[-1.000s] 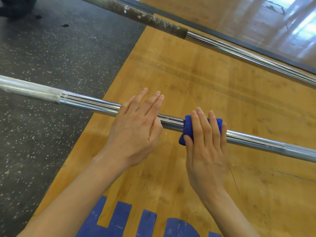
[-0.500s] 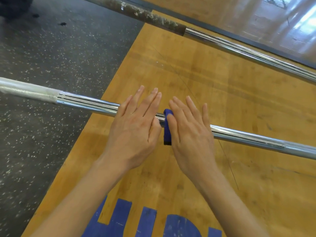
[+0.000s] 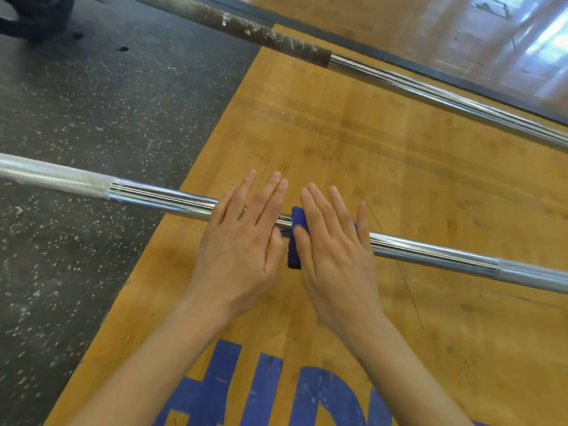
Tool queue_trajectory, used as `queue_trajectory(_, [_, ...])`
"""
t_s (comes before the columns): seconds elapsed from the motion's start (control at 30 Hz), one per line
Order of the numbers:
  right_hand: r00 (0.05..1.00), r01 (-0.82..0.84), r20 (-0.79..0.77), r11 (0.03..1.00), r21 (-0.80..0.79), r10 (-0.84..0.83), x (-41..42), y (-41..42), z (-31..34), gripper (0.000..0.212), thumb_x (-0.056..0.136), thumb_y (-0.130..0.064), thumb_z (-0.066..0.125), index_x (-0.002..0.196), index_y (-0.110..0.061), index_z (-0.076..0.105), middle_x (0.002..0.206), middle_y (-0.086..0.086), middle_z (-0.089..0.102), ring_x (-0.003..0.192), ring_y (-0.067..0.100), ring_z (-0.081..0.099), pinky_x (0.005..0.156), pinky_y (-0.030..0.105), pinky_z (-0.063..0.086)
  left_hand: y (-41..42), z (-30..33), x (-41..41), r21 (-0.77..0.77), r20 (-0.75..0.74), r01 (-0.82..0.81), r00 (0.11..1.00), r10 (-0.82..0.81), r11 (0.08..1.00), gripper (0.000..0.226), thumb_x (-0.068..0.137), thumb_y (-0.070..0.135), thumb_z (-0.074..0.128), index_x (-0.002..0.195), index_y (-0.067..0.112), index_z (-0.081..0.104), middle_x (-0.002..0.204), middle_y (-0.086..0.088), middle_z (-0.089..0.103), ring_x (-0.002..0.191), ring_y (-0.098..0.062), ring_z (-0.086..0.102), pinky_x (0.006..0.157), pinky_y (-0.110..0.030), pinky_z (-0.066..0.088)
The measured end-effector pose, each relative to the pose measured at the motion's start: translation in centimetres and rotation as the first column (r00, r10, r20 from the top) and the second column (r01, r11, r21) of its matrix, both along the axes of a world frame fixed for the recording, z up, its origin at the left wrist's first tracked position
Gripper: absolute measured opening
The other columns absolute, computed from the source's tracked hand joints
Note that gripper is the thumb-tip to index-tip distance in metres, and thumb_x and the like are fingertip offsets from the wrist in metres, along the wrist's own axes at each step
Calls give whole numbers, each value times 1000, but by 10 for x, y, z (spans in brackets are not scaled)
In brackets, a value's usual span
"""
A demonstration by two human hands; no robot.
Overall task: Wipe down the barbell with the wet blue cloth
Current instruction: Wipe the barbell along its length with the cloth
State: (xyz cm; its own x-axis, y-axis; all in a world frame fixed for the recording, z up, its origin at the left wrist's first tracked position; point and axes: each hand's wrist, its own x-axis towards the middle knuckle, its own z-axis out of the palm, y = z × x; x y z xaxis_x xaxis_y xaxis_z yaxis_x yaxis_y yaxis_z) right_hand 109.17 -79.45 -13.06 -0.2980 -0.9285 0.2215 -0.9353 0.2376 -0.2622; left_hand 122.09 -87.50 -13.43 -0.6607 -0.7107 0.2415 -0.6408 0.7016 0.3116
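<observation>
A chrome barbell [image 3: 430,252] runs across the view from the left edge to the lower right, above the wooden platform. My left hand [image 3: 242,241] lies flat on top of the bar with straight fingers. Right beside it, my right hand [image 3: 335,250] presses the blue cloth [image 3: 296,238] onto the bar, fingers straight over it. The cloth is draped over the bar and mostly hidden under my palm; only its left edge shows. The two hands nearly touch.
A second bar [image 3: 430,90] with a rusty, chalky grip section lies at the back, running toward the upper right. Wooden platform [image 3: 399,167] with blue lettering [image 3: 264,392] is under the hands; dark speckled rubber flooring [image 3: 76,118] lies to the left.
My right hand has slid the blue cloth leftward along the bar, from well apart to right beside my left hand, then held there. The left hand has stayed flat on the bar.
</observation>
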Motion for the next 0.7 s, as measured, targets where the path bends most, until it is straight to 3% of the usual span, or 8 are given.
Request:
queue_trajectory(0.07, [998, 30, 55, 1000, 0, -30, 4, -1, 4, 55, 108, -36, 18, 153, -14, 41, 160, -1, 39, 153, 20, 22, 125, 47, 7, 5, 0, 3, 0, 9, 3, 1000, -3, 1000, 59, 102, 28, 24, 157, 11, 35, 164, -1, 32, 155, -25, 19, 124, -36, 8])
queue_trajectory(0.2, [999, -19, -42, 999, -48, 17, 21, 40, -1, 49, 107, -30, 29, 151, -13, 44, 158, -1, 41, 151, 23, 29, 122, 48, 19, 15, 1, 10, -2, 8, 9, 1000, -9, 1000, 59, 101, 28, 27, 157, 11, 34, 165, 0, 30, 155, -26, 20, 124, -36, 8])
queue_trajectory(0.37, [999, 9, 51, 1000, 19, -9, 18, 16, 8, 50, 106, -35, 23, 134, -15, 59, 132, -1, 63, 127, 24, 56, 118, 46, 28, 27, -2, 19, -9, -18, 12, 1000, -12, 1000, 58, 102, 27, 28, 157, 10, 35, 166, -1, 29, 155, -26, 20, 124, -35, 7])
queue_trajectory(0.5, [993, -26, -118, 1000, -4, 26, 33, 59, -3, 48, 106, -27, 33, 149, -10, 46, 154, 3, 47, 146, 26, 39, 120, 49, 23, 40, 0, 25, 13, -25, 4, 1000, -3, 1000, 60, 101, 26, 28, 159, 11, 29, 167, -1, 24, 156, -24, 15, 126, -34, 4])
queue_trajectory(0.63, [999, 42, 23, 997, 59, -43, 29, 32, 4, 55, 107, -38, 19, 140, -13, 56, 141, 0, 59, 139, 24, 47, 123, 45, 16, 48, -3, 31, 0, -21, 12, 1000, -12, 1000, 61, 101, 25, 30, 160, 10, 27, 168, -1, 22, 157, -25, 11, 127, -34, 2])
queue_trajectory(0.7, [999, 46, 10, 998, 37, -47, 36, 40, 5, 50, 107, -35, 23, 139, -13, 56, 141, 1, 58, 137, 24, 48, 122, 45, 18, 53, -2, 35, 9, -11, 17, 1000, -17, 1000, 61, 101, 24, 29, 160, 10, 27, 168, -1, 21, 157, -24, 10, 127, -34, 2])
